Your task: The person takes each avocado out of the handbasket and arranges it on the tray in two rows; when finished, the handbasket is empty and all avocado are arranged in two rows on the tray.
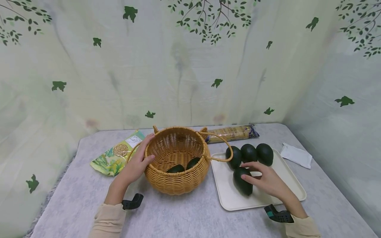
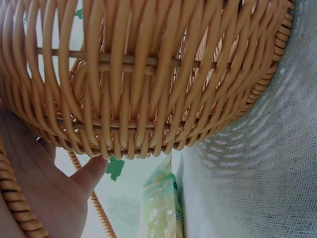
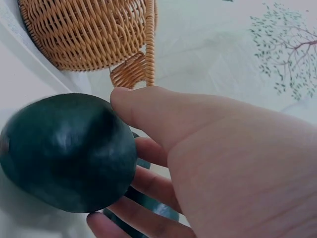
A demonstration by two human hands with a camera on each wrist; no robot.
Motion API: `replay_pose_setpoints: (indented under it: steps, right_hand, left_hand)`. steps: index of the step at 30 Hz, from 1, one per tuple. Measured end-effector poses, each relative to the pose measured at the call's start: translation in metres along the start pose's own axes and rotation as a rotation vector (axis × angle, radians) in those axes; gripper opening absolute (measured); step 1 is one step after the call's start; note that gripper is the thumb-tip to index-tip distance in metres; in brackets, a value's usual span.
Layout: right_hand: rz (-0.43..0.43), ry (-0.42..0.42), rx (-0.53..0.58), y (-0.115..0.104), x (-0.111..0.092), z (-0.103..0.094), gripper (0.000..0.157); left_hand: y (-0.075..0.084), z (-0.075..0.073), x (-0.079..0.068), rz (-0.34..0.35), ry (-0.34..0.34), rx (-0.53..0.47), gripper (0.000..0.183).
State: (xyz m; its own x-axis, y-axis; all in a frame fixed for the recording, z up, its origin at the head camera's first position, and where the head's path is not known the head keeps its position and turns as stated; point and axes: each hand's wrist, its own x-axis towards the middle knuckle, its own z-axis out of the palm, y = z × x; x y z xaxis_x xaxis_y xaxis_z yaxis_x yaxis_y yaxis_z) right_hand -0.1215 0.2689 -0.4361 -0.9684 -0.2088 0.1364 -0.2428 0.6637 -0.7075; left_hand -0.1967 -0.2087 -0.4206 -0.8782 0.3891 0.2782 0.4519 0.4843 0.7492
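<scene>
A wicker basket (image 1: 175, 183) is tilted so its mouth faces me, with two dark green avocados (image 1: 176, 169) visible inside. On the basket's left rim, my left hand (image 1: 137, 164) grips with the thumb at the edge; its palm also shows beside the weave in the left wrist view. To the right, my right hand (image 1: 266, 178) holds an avocado (image 1: 242, 185) lying on the white tray (image 1: 227, 202). The right wrist view shows the thumb on one side of this avocado (image 3: 69, 153) and fingers on the other. Three more avocados (image 1: 248, 153) form a row behind it.
A green-yellow food bag (image 1: 114, 157) lies left of the basket. Behind the basket is a long clear package (image 1: 229, 133), apparently noodles. One basket handle (image 1: 221, 160) overhangs the tray's left side. A white packet (image 1: 296, 155) lies beyond the tray, and a printed curtain (image 1: 190, 66) backs the table.
</scene>
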Motion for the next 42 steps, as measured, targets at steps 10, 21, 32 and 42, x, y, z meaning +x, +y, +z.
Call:
replay_pose_setpoints:
  steps: [10, 21, 32, 42]
  right_hand:
    - [-0.020, -0.031, -0.019, 0.000, 0.000, 0.001, 0.043]
    - [-0.001, -0.029, -0.035, 0.000, 0.002, 0.002, 0.046]
    - [-0.015, 0.027, 0.011, -0.002, 0.001, 0.001, 0.046]
    - [-0.068, 0.073, 0.009, -0.011, 0.008, -0.002, 0.045]
  left_hand:
    - [0.000, -0.001, -0.001, 0.002, 0.002, -0.007, 0.069]
    - [0.000, -0.002, -0.001, 0.003, 0.005, 0.001, 0.069]
    - [0.001, -0.003, 0.000, 0.014, 0.004, -0.003, 0.069]
    - [0.002, 0.000, -0.001, 0.012, 0.004, -0.016, 0.069]
